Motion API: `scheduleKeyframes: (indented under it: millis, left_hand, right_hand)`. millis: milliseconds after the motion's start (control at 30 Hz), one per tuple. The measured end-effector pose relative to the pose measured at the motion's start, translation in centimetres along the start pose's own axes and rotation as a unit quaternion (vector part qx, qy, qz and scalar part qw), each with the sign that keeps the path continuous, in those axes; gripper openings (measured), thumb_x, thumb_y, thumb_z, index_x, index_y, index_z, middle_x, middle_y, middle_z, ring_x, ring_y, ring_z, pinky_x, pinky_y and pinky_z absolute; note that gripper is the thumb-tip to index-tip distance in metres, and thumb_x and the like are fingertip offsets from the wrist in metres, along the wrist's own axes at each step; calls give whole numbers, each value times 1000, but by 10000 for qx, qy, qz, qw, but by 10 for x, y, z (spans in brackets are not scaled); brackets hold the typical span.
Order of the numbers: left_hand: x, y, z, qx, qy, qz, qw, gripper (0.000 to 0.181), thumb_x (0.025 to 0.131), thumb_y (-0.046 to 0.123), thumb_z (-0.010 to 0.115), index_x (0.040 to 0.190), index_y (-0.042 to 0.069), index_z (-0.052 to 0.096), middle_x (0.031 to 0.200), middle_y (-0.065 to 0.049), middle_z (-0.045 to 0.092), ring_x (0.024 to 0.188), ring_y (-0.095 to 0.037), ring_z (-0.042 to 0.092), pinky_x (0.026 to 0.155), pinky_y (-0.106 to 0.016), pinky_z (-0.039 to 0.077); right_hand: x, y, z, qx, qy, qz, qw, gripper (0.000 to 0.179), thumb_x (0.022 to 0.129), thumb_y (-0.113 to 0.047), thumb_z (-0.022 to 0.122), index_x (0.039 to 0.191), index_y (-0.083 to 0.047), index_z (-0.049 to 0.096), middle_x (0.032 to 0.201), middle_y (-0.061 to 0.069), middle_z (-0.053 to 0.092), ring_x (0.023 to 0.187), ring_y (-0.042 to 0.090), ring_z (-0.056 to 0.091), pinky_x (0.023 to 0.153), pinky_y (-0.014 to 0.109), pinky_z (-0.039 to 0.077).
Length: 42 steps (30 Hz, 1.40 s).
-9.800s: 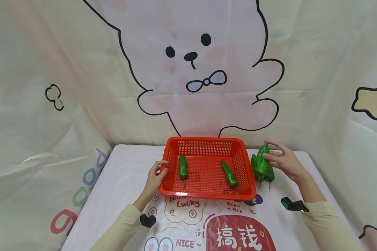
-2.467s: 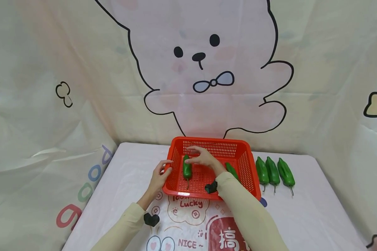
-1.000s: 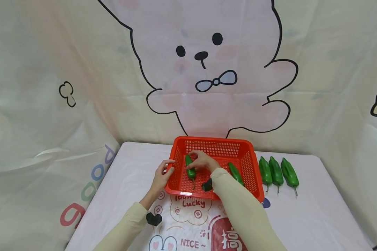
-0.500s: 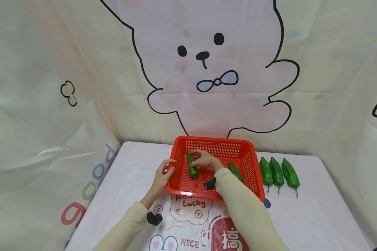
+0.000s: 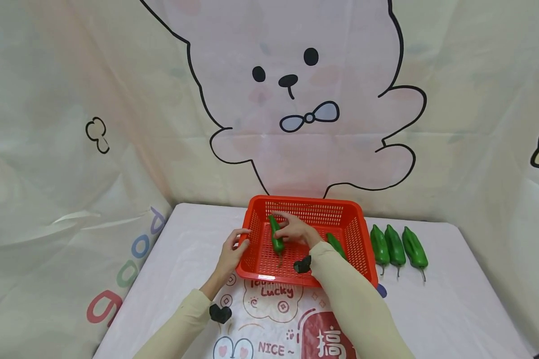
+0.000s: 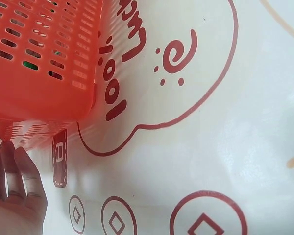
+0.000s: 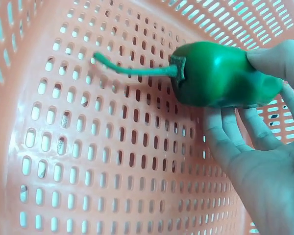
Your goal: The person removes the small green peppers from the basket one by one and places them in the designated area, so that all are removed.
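Note:
My right hand [image 5: 294, 230] reaches into the red plastic basket [image 5: 292, 280] and holds a green pepper [image 5: 277, 244] at its left side. In the right wrist view, the thumb lies on one side of this pepper [image 7: 210, 73] and the fingers on the other, with its stem pointing away from the hand. A second green pepper [image 5: 336, 245] lies at the right inside the basket, partly hidden by the right forearm. At the basket's left rim, my left hand [image 5: 230, 254] rests with its fingers at the edge; the left wrist view shows straight fingers [image 6: 12, 171] against the outer wall.
Three green peppers [image 5: 396, 247] lie side by side on the table right of the basket, stems toward me. A printed white cloth [image 5: 269, 319] covers the table. Behind stands a curtain [image 5: 350, 164] with a cartoon animal.
Earlier the right hand was at the peppers right of the basket, which now lie in a row. It then moved into the basket, took hold of the left pepper and shifted it slightly.

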<state>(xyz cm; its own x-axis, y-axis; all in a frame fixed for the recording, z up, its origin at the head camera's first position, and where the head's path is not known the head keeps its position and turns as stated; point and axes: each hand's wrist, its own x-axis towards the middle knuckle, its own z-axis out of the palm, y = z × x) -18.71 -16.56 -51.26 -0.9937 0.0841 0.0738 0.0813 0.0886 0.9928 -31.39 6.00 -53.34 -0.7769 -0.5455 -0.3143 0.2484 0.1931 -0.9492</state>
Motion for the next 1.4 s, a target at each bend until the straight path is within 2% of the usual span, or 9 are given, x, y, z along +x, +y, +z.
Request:
scheduleKeyframes:
  millis: [200, 467, 633, 900, 1133, 1200, 1400]
  left_hand:
    - [0, 0, 1, 4, 13, -34, 10000, 34, 104, 2, 53, 137, -5, 49, 129, -40, 47, 111, -60, 51, 89, -66, 50]
    - [0, 0, 1, 17, 49, -40, 10000, 34, 104, 3, 55, 137, -4, 51, 126, -35, 50, 111, -59, 51, 89, -66, 50]
    - [-1, 0, 0, 29, 51, -36, 10000, 33, 104, 3, 55, 136, -4, 51, 127, -36, 50, 110, -57, 52, 90, -66, 50]
    - [0, -1, -1, -84, 45, -47, 9999, 33, 104, 5, 55, 136, -3, 52, 127, -37, 50, 111, -60, 50, 91, -68, 48]
    - [2, -1, -1, -167, -3, -59, 9998, 33, 105, 4, 54, 136, -4, 51, 128, -40, 48, 110, -60, 50, 90, -70, 47]
    - [2, 0, -1, -184, 3, -35, 9998, 33, 104, 3, 54, 136, -5, 51, 127, -41, 48, 108, -57, 53, 90, -71, 46]
    - [2, -1, -1, -45, 85, -50, 9999, 32, 103, 1, 55, 135, -3, 53, 123, -40, 50, 95, -33, 60, 88, -70, 48]
  right_hand:
    - [0, -2, -3, 178, 10, -119, 9998, 85, 89, 11, 68, 160, -14, 28, 123, 27, 53, 104, 36, 63, 89, 56, 54]
    - [-5, -13, -5, 558, -125, -184, 9982, 86, 91, 10, 68, 161, -18, 26, 132, 34, 48, 105, 41, 63, 82, 60, 55]
    - [-4, -15, -6, 713, -47, -247, 9971, 85, 91, 8, 71, 160, -19, 28, 128, 30, 52, 103, 40, 65, 81, 58, 57]
    - [-4, -19, -4, 1040, -84, -523, 9932, 84, 92, 7, 71, 158, -23, 29, 127, 28, 55, 107, 40, 65, 85, 57, 55]
    - [-7, -28, -4, 1220, 75, -804, 9892, 82, 92, 6, 71, 157, -24, 32, 126, 28, 54, 108, 41, 64, 89, 59, 53]
    - [-8, -32, -4, 1202, 102, -911, 9885, 81, 92, 5, 72, 156, -25, 33, 125, 28, 54, 109, 40, 63, 89, 59, 53]
    - [-14, -40, -3, 1294, 110, -1136, 9850, 78, 91, 4, 72, 155, -21, 35, 124, 30, 52, 109, 39, 62, 90, 62, 51]
